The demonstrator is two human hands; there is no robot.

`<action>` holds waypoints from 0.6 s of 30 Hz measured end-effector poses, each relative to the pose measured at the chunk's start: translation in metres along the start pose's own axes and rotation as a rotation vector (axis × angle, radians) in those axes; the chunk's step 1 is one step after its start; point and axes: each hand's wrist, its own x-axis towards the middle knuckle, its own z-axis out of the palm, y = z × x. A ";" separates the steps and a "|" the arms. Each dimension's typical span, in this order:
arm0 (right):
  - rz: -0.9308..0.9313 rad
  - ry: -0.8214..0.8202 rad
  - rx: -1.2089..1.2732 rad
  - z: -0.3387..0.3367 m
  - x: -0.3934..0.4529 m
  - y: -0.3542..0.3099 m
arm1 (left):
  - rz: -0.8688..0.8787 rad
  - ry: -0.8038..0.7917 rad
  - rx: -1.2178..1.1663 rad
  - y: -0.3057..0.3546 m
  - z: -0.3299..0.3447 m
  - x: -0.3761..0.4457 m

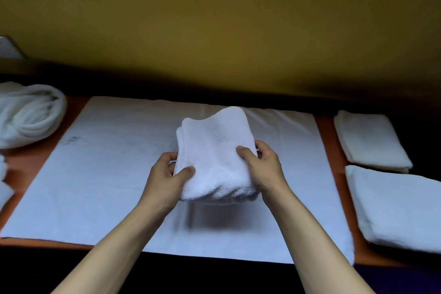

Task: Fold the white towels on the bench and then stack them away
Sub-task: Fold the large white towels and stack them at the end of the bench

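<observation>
Both forearms reach forward from the near edge, bare to the elbow. The left hand (167, 172) grips the near left corner of a folded white towel (214, 150), thumb pressed on top and fingers curled underneath. The right hand (260, 164) grips the near right edge the same way, thumb on the top face, fingers tucked round the side. Between them the towel is lifted clear of the surface, its far end sagging slightly upward in a soft wave, and it throws a dark shadow below.

Under it lies a large white cloth (95, 186), spread flat over most of the table (334, 150), whose orange-brown top shows at either side. To the right sit two folded towels: a smaller one (372, 141) farther back and a bigger one (396, 207) nearer, just beside each other. At the far left a loose heap of unfolded towels (28, 114) rests. Behind runs a mustard-yellow wall (214, 19).
</observation>
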 end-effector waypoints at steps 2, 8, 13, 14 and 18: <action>-0.010 0.022 -0.008 -0.031 0.005 0.000 | 0.028 -0.031 0.009 0.007 0.032 -0.003; -0.022 0.113 -0.084 -0.119 0.026 -0.003 | 0.090 -0.131 0.058 0.025 0.117 -0.004; 0.003 0.155 0.021 -0.185 0.046 -0.010 | 0.194 -0.242 0.125 0.046 0.175 -0.001; 0.000 0.141 0.080 -0.198 0.050 -0.013 | 0.220 -0.267 0.141 0.052 0.185 0.000; 0.024 0.089 0.254 -0.254 0.068 -0.023 | 0.331 -0.356 0.244 0.073 0.225 0.013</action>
